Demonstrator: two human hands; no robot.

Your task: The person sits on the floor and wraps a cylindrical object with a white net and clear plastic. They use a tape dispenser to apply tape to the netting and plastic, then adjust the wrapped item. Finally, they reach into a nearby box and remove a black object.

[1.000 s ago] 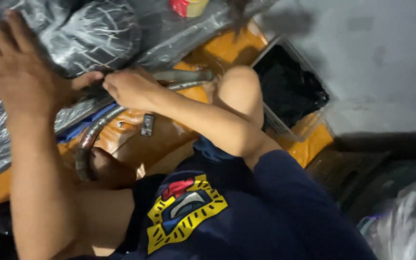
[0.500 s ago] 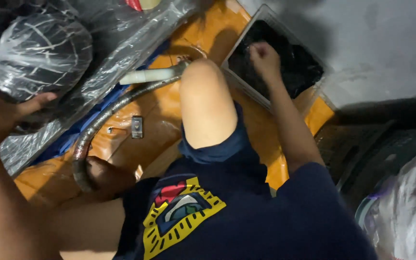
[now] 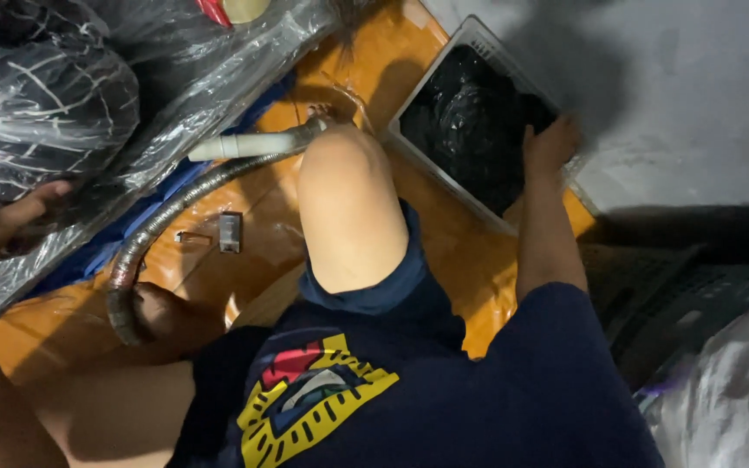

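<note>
Right hand (image 3: 550,146) deeper into square grey crate (image 3: 478,39)

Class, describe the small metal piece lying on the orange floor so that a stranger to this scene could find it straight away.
Start at the orange floor left of the bent knee. A grey corrugated hose with a white pipe end curves across it. Just below that hose lies the small metal piece: a flat, grey, upright rectangle, unlike the thinner bent bit beside it on the left.

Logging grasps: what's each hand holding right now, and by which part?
Right hand grips the far rim of the black-lined tray. Left hand rests on the plastic-wrapped bundle; no clear grip visible.
</note>
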